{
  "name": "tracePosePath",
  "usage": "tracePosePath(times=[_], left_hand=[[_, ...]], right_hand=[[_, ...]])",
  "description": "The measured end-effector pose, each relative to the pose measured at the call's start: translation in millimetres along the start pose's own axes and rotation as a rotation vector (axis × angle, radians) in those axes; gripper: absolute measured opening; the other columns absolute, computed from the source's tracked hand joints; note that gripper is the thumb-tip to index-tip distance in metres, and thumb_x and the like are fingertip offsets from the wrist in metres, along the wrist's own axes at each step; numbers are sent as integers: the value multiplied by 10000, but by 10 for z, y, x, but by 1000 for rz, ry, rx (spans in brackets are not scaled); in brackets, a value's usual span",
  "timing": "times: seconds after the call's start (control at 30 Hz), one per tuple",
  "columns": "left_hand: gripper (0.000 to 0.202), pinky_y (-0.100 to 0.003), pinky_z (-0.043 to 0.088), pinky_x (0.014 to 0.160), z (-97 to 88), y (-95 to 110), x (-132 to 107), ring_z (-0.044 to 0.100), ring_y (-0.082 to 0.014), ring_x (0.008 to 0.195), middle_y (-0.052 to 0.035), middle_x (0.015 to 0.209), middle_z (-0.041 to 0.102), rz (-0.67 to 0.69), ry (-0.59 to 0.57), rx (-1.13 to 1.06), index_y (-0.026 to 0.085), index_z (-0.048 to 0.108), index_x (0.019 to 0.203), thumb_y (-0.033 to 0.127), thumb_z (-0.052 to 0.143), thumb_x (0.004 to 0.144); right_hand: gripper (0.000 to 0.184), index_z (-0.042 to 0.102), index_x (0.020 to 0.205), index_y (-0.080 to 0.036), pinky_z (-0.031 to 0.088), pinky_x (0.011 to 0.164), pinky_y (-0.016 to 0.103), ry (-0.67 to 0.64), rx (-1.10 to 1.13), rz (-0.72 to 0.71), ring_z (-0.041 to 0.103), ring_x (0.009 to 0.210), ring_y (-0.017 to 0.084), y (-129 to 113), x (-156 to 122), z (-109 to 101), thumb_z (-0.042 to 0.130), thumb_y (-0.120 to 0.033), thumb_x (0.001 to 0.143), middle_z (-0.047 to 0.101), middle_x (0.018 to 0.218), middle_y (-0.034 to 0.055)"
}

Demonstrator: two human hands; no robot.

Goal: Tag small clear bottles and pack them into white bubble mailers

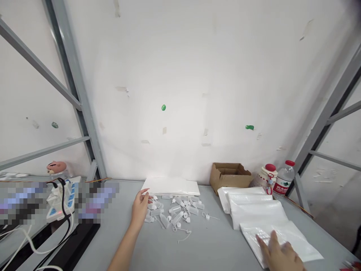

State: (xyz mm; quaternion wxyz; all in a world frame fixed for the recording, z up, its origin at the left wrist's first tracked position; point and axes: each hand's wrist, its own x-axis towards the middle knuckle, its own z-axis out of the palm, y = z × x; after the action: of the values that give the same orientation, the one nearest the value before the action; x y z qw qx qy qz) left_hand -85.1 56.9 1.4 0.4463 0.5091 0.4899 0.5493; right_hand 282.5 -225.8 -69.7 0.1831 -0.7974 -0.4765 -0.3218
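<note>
Grey table (214, 244) in my view. White bags (255, 210) laid overlapping, right. Right hand (282, 256) over nearest, fingers spread. Left hand (138, 209) beside bottle pile, fingers curled; grip, I can't tell. Small bottles (177, 217) loose mid-table, seemingly unsorted, none visibly bagged.

Small translucent bottles (177, 218) lie in a loose cluster at the centre, mostly on their sides, white caps (178, 225) among them. At right, glossy white bags (256, 212) lie flat, slightly creased, overlapping in a row from far to near.
</note>
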Motion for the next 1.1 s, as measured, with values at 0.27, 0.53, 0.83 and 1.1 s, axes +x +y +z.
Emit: tracePosePath(times=[0.27, 0.53, 0.83, 1.1], left_hand=[[509, -234, 387, 446, 5, -14, 4, 569, -160, 520, -34, 623, 634, -7, -16, 6, 163, 546, 933, 555, 543, 608], [491, -249, 400, 448, 17, -20, -12, 580, -171, 522, -38, 621, 639, 14, -29, 47, 165, 555, 921, 553, 535, 620], [451, -287, 450, 531, 32, -65, -12, 590, -169, 523, -13, 605, 625, 51, -23, 92, 180, 543, 934, 533, 504, 655], [467, -276, 431, 513, 31, -79, -6, 581, -170, 530, -18, 617, 626, 60, -34, 91, 176, 537, 948, 545, 498, 664]], right_hand=[[548, 592, 1092, -32, 445, 462, 404, -56, -444, 94, 601, 547, 315, -455, 462, -95, 337, -450, 847, 601, 664, 210], [524, 474, 1214, -104, 476, 714, 450, -138, -274, 42, 513, 1056, 371, -42, 751, 1, 448, -420, 796, 498, 1215, 229], [845, 470, 1223, -157, 407, 867, 431, -479, -53, -437, 511, 1036, 345, 53, 1539, -10, 731, -143, 420, 586, 1057, 140], [380, 534, 957, -140, 458, 813, 361, -314, 87, -514, 555, 969, 275, 95, 1509, -218, 567, -89, 581, 579, 1044, 144]])
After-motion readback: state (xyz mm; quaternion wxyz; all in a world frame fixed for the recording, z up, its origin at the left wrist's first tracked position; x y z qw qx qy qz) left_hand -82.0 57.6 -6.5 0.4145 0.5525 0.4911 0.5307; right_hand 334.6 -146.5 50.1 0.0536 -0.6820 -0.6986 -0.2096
